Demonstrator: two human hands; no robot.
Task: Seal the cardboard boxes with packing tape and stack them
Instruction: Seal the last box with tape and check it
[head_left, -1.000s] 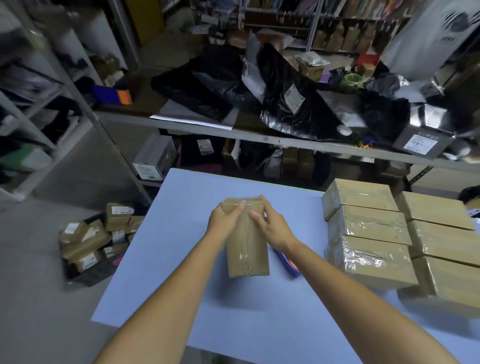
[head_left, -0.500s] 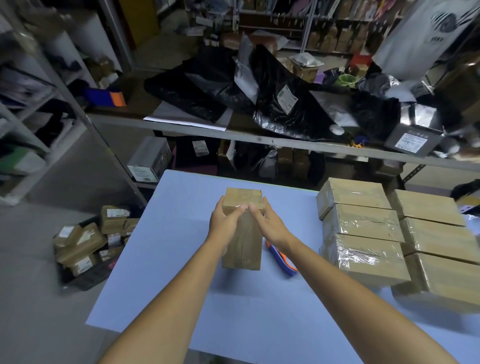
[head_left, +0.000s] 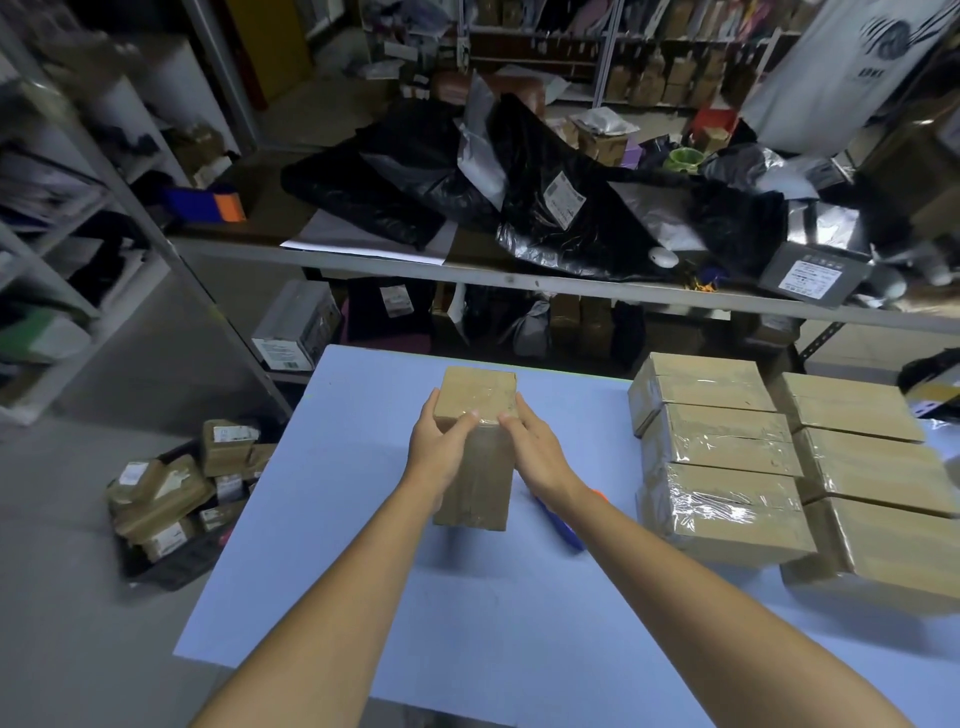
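**Q:** What are the hands doing at this step?

**A:** The left hand (head_left: 439, 449) and the right hand (head_left: 537, 452) are both gripping the cardboard box (head_left: 477, 387), one on each side of its upper part. The fingers of each hand are curling over the near top edge, with the fingertips lying close together there. Neither hand is spread wide. Both are closing round the box.

**Q:** Why is the box standing on end?

**A:** It is resting upright near the middle of the blue table (head_left: 363, 545), with a short end facing up. Clear tape (head_left: 485, 400) is showing as a gloss on that end face. Judgement: the operator is pressing the tape down over the edge, and the upright pose is presenting that edge to both hands at once.

**Q:** Where is the tool lying?

**A:** A blue and orange tape dispenser (head_left: 569, 535) is lying on the table just right of the box, partly hidden by the right forearm. It is probably lying there so that it is within reach for another strip.

**Q:** Where are finished units going?

**A:** Two stacks of taped boxes (head_left: 722, 457) are standing at the right side of the table, apart from the box in hand. Judgement: this box is likely going onto one of them once its tape is lying flat.

**Q:** Is anything else standing nearby?

**A:** A black crate of labelled parcels (head_left: 166, 499) is sitting on the floor to the left of the table. Its part in the task cannot be told.
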